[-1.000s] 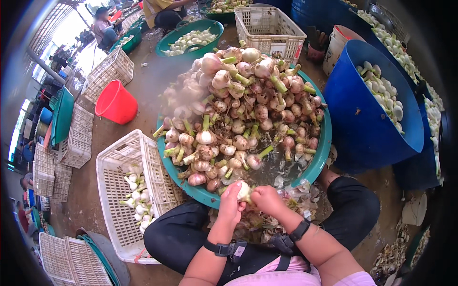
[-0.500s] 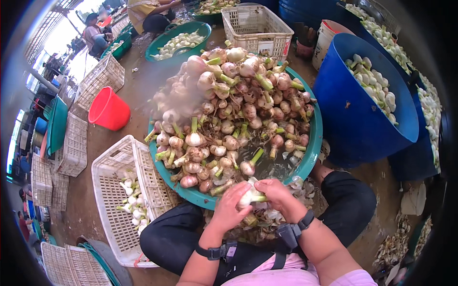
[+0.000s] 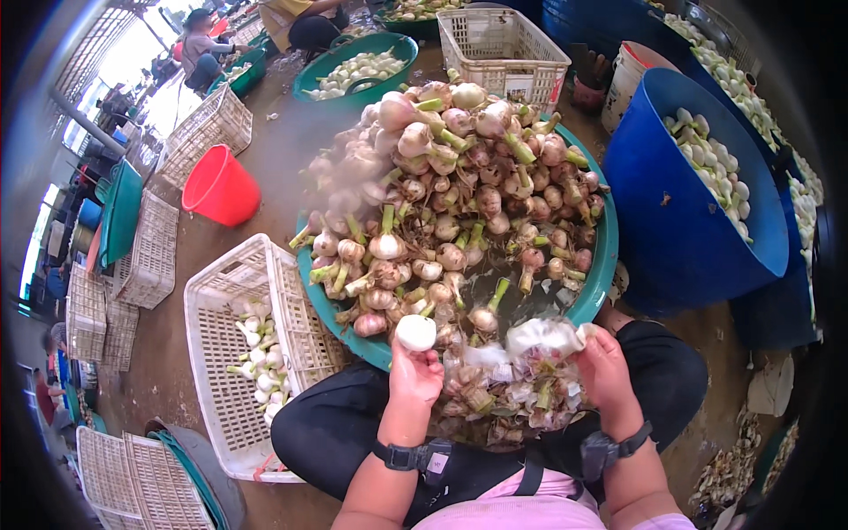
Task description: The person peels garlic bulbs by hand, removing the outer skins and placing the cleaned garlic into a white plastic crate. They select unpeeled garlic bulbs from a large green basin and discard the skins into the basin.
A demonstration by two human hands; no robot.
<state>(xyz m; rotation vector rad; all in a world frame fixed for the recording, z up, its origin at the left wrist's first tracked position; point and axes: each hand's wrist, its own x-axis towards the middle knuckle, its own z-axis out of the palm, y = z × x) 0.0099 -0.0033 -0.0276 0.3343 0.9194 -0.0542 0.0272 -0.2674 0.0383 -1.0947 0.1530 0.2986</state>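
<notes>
My left hand (image 3: 413,382) is closed around a clean white garlic bulb (image 3: 416,333), held up at the near rim of the green tub (image 3: 603,261). My right hand (image 3: 608,364) is off to the right, its fingers pinched on a strip of white garlic skin (image 3: 541,337), which is blurred by motion. Unpeeled garlic bulbs (image 3: 477,199) with cut green stems are heaped high in the tub, with some water showing at its near right. Below and between my hands lies a pile of stripped garlic skins (image 3: 503,399) in front of my lap.
Left of my knee is a white plastic crate (image 3: 205,353) with peeled garlic (image 3: 261,367). A red bucket (image 3: 223,187) stands beyond it. On the right, a big blue barrel (image 3: 649,203) holds peeled bulbs. Another person (image 3: 201,51) sits at the far left among green basins.
My hands have moved apart, the left keeping the bulb and the right pulling skin away to the right. The whole view has shifted slightly.
</notes>
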